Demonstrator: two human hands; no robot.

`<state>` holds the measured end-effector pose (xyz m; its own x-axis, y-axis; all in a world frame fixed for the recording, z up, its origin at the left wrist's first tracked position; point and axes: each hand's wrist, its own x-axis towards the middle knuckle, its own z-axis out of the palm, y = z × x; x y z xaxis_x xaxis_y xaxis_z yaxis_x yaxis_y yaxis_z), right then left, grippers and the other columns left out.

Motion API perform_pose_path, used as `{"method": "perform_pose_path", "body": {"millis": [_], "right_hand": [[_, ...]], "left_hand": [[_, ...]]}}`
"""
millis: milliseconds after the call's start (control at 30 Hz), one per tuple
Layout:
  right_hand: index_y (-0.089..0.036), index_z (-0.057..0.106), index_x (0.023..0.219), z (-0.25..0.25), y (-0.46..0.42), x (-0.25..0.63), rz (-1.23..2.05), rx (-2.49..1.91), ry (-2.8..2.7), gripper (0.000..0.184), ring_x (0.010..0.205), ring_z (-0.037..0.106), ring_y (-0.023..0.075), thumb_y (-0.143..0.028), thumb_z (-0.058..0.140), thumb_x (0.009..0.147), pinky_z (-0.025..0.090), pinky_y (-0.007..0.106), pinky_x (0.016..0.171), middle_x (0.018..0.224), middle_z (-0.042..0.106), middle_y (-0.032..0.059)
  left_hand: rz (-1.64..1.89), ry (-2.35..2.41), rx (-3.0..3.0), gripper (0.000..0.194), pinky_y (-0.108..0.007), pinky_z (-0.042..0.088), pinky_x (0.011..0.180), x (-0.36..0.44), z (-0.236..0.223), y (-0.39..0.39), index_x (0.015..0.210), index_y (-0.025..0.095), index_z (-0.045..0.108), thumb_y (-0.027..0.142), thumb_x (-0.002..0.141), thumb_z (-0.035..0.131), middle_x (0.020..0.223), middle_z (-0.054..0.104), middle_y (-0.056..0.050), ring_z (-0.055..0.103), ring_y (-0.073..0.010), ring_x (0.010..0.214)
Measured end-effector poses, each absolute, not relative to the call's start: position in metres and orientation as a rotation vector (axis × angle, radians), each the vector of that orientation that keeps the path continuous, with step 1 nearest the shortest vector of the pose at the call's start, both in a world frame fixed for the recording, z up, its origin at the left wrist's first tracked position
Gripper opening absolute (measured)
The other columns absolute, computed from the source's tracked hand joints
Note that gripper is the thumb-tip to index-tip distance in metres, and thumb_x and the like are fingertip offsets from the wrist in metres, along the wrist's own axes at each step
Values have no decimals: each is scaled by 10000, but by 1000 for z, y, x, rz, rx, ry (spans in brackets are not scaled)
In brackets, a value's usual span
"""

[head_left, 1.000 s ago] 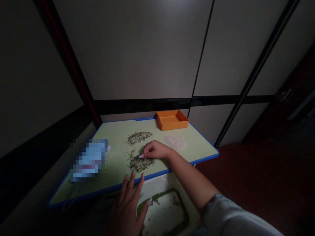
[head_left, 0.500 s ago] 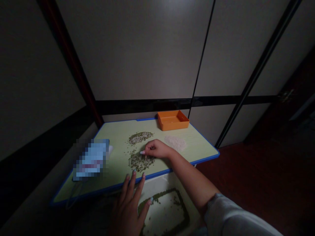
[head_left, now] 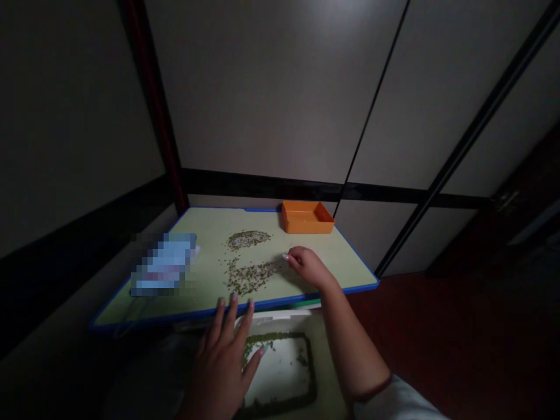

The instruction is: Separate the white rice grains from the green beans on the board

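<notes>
The right hand (head_left: 308,267) sits farther right, pinched, the left hand (head_left: 224,356) spread, and brisk sweeping could scatter grains (head_left: 250,276).

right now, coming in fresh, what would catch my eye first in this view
Probably the bright orange tray, at the far right corner of the pale table. Next, the right hand, fingers curled, beside the nearer speckled pile, and the left hand, spread at the near edge. On the table's left lies a pixelated light-blue thing.
</notes>
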<state>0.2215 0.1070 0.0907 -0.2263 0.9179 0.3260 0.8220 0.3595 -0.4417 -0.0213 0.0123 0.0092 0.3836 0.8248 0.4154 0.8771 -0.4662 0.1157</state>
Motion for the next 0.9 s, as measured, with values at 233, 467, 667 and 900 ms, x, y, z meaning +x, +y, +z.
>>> {"method": "perform_pose_path", "body": {"millis": [233,467,667,900], "right_hand": [[-150,554,662,77,117,222,171,-1535,-2100,277,658,439,116,-242,470,910,297,227,632,692,578,32],[-149,548,644,71,122,220,213,-1492,-2108,286,654,438,117,-251,481,903,305,231,636,666,556,23],[-154,528,642,68,122,222,277,-1463,-2108,292,653,445,116,-272,478,905,315,230,635,657,540,17],[-159,484,624,67,120,223,375,-1374,-2094,312,652,443,106,-291,464,906,319,220,635,644,498,-3]], "left_hand": [[-616,-1795,-2432,646,-562,333,1082,-17,12,10,1421,283,223,464,827,401,1550,269,-97,193,-291,1452],[-569,-1834,-2424,683,-589,284,1102,-17,9,11,1432,193,192,465,830,368,1551,242,-116,199,-272,1452],[-543,-1818,-2421,676,-595,293,1098,-16,12,12,1419,152,243,471,833,352,1539,263,-125,221,-277,1445],[-477,-1815,-2398,628,-605,278,1102,-16,14,11,1414,157,260,423,849,329,1539,264,-114,226,-273,1443]]}}
